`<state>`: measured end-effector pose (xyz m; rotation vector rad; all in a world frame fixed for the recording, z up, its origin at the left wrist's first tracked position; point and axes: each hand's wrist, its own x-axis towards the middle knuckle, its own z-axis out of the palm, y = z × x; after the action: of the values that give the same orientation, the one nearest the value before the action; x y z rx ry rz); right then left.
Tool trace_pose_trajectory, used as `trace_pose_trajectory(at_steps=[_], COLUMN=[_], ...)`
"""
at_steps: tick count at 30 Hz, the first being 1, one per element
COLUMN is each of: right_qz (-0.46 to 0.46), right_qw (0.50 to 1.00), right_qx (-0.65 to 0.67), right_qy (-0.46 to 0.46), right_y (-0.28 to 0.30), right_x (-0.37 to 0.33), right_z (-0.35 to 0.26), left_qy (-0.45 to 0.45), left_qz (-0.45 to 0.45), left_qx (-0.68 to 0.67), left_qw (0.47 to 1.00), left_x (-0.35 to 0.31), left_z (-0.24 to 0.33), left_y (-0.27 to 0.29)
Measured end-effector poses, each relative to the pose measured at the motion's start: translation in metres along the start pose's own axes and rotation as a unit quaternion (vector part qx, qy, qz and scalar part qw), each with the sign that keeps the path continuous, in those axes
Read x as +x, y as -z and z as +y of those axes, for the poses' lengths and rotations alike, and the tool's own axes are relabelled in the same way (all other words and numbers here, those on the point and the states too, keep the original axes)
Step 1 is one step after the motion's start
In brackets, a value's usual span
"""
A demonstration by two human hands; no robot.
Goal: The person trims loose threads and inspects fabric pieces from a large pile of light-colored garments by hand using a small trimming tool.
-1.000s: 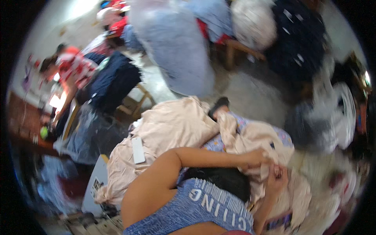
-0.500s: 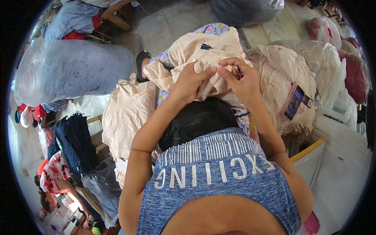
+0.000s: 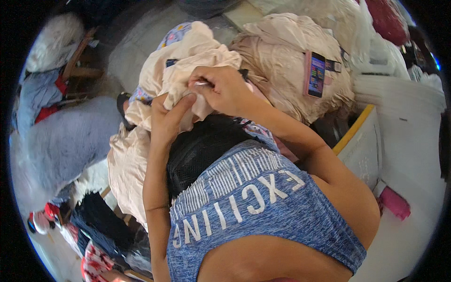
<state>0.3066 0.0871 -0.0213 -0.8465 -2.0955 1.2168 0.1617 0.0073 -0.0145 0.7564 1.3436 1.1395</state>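
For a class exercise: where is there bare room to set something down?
Bare patches: grey floor between wooden frame and cream cloth; white surface right of the yellow-edged panel. Crowded: around left hand and right hand; the heap under the phone.

Little room is left between the left hand (image 3: 168, 116) and right hand (image 3: 221, 89), close together at the cream garment (image 3: 206, 56). On the person's right, I note a beige garment heap (image 3: 268, 54) near the right forearm (image 3: 286, 129), a smartphone (image 3: 315, 74) on top; a yellow-edged panel (image 3: 361, 138) obstructs the low path by the elbow. Leftward, a bagged blue-grey bundle (image 3: 75, 145) limits passage. Above the lap, the way is open toward the floor (image 3: 131, 51) ahead.
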Motion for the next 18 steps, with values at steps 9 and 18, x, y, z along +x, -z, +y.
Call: trace_pose_trajectory(at_steps=[9, 18], right_qz=[-0.021, -0.122], right_qw=[0.98, 0.954], right_qx=[0.17, 0.224], right_qy=[-0.101, -0.155], right_y=[-0.002, 0.019], right_x=[0.0, -0.01], right_z=[0.007, 0.002], left_qy=[0.024, 0.011], left_qz=[0.027, 0.022], left_qx=[-0.131, -0.209], left_qw=[0.991, 0.978], left_x=[0.006, 0.01], left_z=[-0.002, -0.006], left_y=[-0.011, -0.004])
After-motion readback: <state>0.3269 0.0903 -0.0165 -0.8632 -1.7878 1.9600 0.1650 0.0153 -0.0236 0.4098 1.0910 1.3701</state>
